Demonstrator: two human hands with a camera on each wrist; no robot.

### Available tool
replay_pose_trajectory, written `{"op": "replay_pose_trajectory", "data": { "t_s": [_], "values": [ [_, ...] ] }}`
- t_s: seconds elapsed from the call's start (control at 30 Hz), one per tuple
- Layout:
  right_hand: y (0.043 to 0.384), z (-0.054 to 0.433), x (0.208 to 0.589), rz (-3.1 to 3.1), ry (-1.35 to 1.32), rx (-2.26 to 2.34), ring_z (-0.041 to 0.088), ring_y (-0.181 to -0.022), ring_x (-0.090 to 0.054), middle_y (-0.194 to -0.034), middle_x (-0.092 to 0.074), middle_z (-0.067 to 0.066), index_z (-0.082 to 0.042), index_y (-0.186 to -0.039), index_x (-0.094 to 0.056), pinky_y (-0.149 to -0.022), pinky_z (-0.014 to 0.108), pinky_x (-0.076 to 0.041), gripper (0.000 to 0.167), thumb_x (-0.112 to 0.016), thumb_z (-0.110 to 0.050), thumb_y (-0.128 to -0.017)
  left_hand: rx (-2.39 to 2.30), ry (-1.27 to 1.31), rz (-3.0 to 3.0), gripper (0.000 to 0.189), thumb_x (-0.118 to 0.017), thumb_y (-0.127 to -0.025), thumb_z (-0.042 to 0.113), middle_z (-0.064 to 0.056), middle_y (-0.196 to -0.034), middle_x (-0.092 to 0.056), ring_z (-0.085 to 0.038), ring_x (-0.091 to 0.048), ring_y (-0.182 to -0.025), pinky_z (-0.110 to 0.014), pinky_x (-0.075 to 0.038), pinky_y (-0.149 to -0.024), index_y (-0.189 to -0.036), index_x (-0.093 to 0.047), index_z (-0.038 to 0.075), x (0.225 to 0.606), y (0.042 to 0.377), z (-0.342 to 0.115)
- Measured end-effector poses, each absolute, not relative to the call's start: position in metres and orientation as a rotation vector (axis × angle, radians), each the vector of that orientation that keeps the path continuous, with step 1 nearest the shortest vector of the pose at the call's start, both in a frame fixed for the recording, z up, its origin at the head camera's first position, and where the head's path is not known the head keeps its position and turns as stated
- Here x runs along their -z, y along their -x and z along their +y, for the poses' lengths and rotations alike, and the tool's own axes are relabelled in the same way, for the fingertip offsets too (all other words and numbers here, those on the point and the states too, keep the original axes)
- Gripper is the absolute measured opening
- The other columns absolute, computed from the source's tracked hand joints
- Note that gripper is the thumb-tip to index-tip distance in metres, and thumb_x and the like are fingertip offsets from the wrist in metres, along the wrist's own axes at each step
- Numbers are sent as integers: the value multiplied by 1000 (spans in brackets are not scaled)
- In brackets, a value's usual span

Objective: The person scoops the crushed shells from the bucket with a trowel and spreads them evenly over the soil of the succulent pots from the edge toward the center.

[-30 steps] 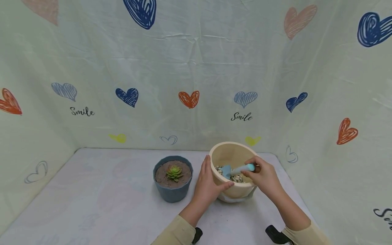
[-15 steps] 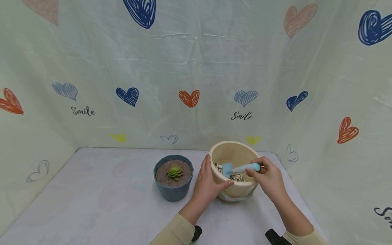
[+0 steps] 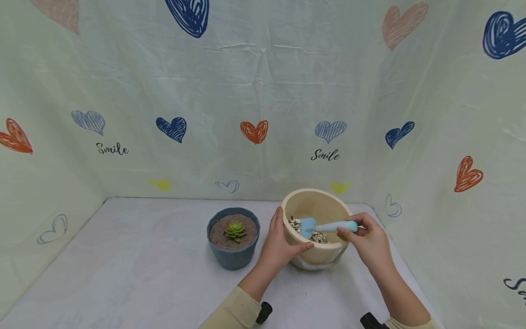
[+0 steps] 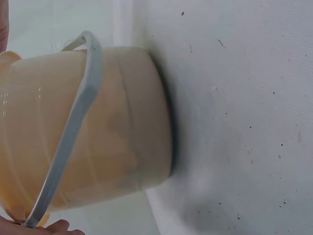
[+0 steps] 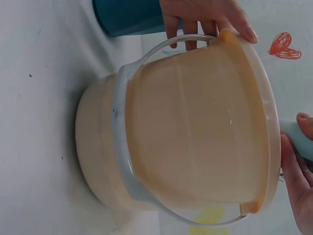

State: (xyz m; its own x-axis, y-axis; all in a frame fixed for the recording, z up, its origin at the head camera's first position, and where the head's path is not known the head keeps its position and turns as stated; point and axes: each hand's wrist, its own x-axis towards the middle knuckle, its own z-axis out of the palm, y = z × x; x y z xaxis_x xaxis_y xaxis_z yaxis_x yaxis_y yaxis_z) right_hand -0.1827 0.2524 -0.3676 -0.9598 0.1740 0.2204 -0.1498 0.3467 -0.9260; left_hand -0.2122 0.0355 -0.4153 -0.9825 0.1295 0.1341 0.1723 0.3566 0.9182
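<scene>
Trowel tip seems hidden in grit.

1 left hand, 1 right hand. 1 bucket, 1 bucket handle, 1 trowel, 1 plant pot, 1 succulent, 1 table. 2 sleeves, 2 black wrist devices. Printed hearts: 16 — 4 dark blue, 3 orange, 3 outlined, 2 light blue, 2 pink, 2 yellow. "Smile" prints: 2 full — 1 cut off.

We see dim, diffuse light, faint glints on the bucket, its soft shadow near the far right corner of the tabletop, and slightly blurred wrist views.
</scene>
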Motion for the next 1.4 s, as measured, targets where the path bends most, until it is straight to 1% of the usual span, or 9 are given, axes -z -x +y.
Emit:
{"op": "replay_pose_trajectory", "data": {
  "t_s": [0.23,0.4,0.67,0.87,0.97,1.13,1.27,1.4],
  "values": [
    [176,256,364,-2323,69,-1650,11,-75,-69,-98,-60,14,7,-113,-57,-72,25,-56,37,-76,-10,-86,1799,262,-2537,126,-90,-66,43,-13,-161,-12,-34,-17,-145,-55,-25,-110,-158,-9,13,413,211,36],
    [173,262,362,-2284,59,-1691,13,-73,-70,-97,-56,12,10,-113,-55,-71,28,-57,40,-76,-9,-85,1809,247,-2536,124,-91,-66,39,-14,-160,-15,-36,-18,-144,-56,-26,-110,-157,-12,11,411,210,36],
    [170,268,358,-2231,81,-1754,14,-68,-70,-89,-64,2,12,-113,-54,-69,29,-57,43,-78,-8,-84,1766,254,-2547,116,-90,-70,33,-15,-158,-18,-36,-22,-143,-56,-28,-109,-156,-16,9,407,206,33],
    [167,270,356,-2171,98,-1799,16,-65,-70,-86,-65,2,7,-107,-57,-66,29,-57,34,-77,-6,-84,1733,250,-2556,109,-88,-72,29,-15,-158,-18,-37,-26,-141,-56,-31,-107,-155,-21,8,401,200,30],
    [166,270,355,-2160,114,-1806,16,-66,-70,-86,-67,0,6,-108,-56,-67,28,-57,33,-76,-6,-84,1702,255,-2567,105,-87,-74,28,-15,-158,-18,-37,-27,-141,-55,-31,-107,-155,-23,9,397,196,26],
    [165,269,354,-2131,113,-1824,15,-68,-70,-88,-67,-2,5,-108,-55,-70,26,-56,33,-76,-6,-85,1638,286,-2565,102,-85,-76,31,-13,-159,-19,-37,-24,-142,-57,-33,-106,-155,-24,11,390,189,17],
    [165,268,353,-2053,110,-1882,14,-68,-71,-89,-67,-1,3,-106,-57,-71,25,-56,31,-77,-6,-84,1601,324,-2531,101,-84,-77,33,-11,-159,-19,-35,-23,-143,-56,-32,-106,-155,-23,11,382,185,7],
    [166,266,351,-1974,122,-1924,14,-69,-71,-91,-66,1,4,-104,-58,-71,26,-56,30,-77,-5,-83,1547,334,-2520,102,-84,-77,35,-10,-159,-20,-34,-22,-143,-57,-30,-107,-156,-22,12,375,180,-3]
  ]
}}
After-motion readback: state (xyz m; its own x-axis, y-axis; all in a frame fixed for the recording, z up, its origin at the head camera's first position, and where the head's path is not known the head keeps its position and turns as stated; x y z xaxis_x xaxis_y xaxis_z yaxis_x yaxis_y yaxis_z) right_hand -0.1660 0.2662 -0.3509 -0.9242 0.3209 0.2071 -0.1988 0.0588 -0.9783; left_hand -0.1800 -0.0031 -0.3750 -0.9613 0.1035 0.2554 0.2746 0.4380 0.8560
